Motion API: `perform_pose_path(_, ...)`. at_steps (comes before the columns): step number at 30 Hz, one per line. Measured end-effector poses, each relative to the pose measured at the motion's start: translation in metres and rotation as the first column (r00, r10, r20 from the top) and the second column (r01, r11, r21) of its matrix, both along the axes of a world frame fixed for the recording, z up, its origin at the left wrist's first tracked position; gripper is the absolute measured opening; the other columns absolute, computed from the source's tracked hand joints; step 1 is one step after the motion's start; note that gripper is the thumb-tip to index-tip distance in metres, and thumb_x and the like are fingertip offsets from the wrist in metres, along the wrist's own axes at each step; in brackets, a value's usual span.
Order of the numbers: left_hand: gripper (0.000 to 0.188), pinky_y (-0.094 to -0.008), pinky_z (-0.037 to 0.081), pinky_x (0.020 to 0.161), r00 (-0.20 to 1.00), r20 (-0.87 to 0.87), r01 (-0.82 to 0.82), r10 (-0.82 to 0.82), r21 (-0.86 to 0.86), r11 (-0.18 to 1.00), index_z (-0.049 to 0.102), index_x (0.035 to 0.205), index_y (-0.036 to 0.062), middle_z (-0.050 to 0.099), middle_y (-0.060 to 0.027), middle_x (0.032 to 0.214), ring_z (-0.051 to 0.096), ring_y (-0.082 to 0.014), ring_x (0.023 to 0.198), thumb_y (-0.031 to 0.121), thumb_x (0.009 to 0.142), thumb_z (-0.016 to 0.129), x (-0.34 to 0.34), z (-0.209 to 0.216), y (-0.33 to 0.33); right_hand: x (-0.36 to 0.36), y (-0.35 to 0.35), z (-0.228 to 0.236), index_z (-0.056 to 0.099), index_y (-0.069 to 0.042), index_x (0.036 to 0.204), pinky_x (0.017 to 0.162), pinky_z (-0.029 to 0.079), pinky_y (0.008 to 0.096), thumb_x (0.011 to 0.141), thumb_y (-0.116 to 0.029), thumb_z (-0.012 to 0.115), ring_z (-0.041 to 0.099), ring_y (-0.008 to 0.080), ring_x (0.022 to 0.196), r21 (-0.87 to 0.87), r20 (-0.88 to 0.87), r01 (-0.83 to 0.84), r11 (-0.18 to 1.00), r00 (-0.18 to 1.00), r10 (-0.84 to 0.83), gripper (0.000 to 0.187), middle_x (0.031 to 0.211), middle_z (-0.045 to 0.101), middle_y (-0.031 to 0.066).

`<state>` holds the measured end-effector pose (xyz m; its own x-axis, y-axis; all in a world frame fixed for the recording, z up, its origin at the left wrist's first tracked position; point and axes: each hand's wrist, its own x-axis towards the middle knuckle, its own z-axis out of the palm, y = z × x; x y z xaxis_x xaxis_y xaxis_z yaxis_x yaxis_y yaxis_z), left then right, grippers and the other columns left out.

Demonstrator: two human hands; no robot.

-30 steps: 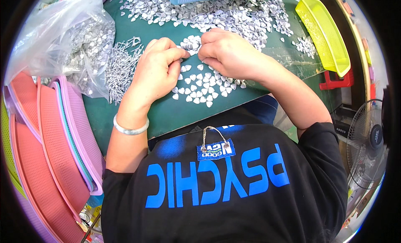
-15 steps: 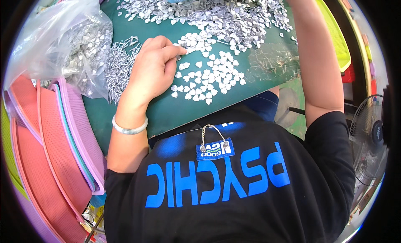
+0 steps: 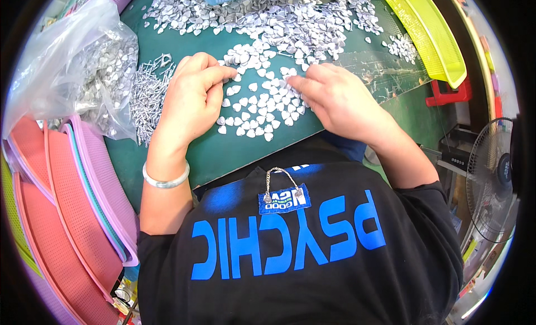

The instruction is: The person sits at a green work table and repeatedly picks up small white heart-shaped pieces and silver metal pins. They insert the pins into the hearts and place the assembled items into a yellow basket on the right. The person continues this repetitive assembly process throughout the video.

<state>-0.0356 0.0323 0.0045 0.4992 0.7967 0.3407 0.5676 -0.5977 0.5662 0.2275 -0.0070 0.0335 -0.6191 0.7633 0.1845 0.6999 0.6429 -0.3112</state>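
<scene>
Small silver heart-shaped metal pieces (image 3: pixel 257 109) lie spread on the green table (image 3: pixel 195 157) between my two hands. My left hand (image 3: pixel 192 96), with a silver bangle on its wrist, is closed with curled fingers. Its index fingertip reaches the left edge of these hearts; whatever it pinches is hidden. My right hand (image 3: pixel 341 101) is closed too, fingertips together and low over the hearts on their right side. What lies between those fingertips is too small to make out. Beyond both hands, a large heap of hearts (image 3: pixel 279 26) covers the far part of the table.
Left of my left hand are a pile of metal pins (image 3: pixel 148 99) and a clear plastic bag (image 3: pixel 70 51) of hearts. Pink baskets (image 3: pixel 67 224) stack at the left. A yellow-green basket (image 3: pixel 432 37) stands far right, by a small heart pile (image 3: pixel 403 47). A fan (image 3: pixel 486 180) stands right.
My right hand has come back from the far right of the table to the near hearts. My left hand stays by their left edge. The whole view has shifted slightly.
</scene>
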Motion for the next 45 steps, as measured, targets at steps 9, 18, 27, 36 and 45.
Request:
perform_pose_path(9,0.023,-0.0358,0.046,0.075,1.0,-0.006,0.014,-0.014,-0.025,1.0,0.072,0.088,0.0056,0.057,-0.0082,0.082,0.055,-0.0267,0.083,-0.006,0.076,0.056,0.0,0.002,-0.001,-0.001,0.005,-0.007,0.067,-0.001,0.1,0.073,0.048,0.0404,0.078,-0.001,0.059,0.058,0.0321,0.083,0.03,-0.174,0.093,0.995,0.981,-0.086,0.024,0.083,0.056,0.0123)
perform_pose_path(18,0.023,-0.0357,0.047,0.073,0.999,-0.005,0.037,-0.037,-0.024,0.999,0.072,0.086,0.0054,0.058,-0.0081,0.081,0.055,-0.027,0.082,-0.007,0.075,0.057,0.001,0.002,-0.001,-0.007,0.0,-0.013,0.066,-0.002,0.105,0.075,0.048,0.0401,0.077,0.002,0.058,0.057,0.0324,0.087,0.007,-0.171,0.081,0.997,0.982,-0.079,0.03,0.088,0.056,0.0121)
perform_pose_path(27,0.025,-0.0331,0.045,0.075,0.999,0.011,0.041,-0.041,-0.062,0.997,0.07,0.089,0.001,0.058,-0.0092,0.084,0.056,-0.0257,0.083,-0.01,0.075,0.053,0.0,0.003,-0.002,0.006,0.005,-0.008,0.065,-0.001,0.105,0.076,0.049,0.041,0.077,0.004,0.055,0.059,0.0342,0.089,-0.037,-0.264,0.18,0.983,0.947,-0.183,0.03,0.092,0.058,0.0134)
perform_pose_path(36,0.026,-0.0321,0.045,0.073,1.0,0.014,-0.01,0.01,-0.029,1.0,0.069,0.088,0.0,0.058,-0.0089,0.081,0.056,-0.0242,0.079,-0.011,0.074,0.051,-0.004,0.001,0.002,-0.008,0.005,-0.009,0.069,-0.004,0.099,0.075,0.048,0.0403,0.074,0.002,0.056,0.056,0.0318,0.086,-0.089,-0.158,0.059,0.994,0.985,-0.072,0.029,0.085,0.055,0.0116)
perform_pose_path(45,0.025,-0.0331,0.047,0.074,0.995,0.042,-0.086,0.088,-0.038,0.996,0.071,0.086,0.0016,0.059,-0.0086,0.081,0.058,-0.0244,0.08,-0.01,0.076,0.051,-0.008,-0.003,0.003,-0.029,0.02,-0.017,0.067,-0.004,0.102,0.077,0.047,0.0387,0.074,0.005,0.057,0.057,0.0303,0.088,0.02,-0.078,-0.008,1.0,0.997,0.01,0.031,0.089,0.056,0.0106)
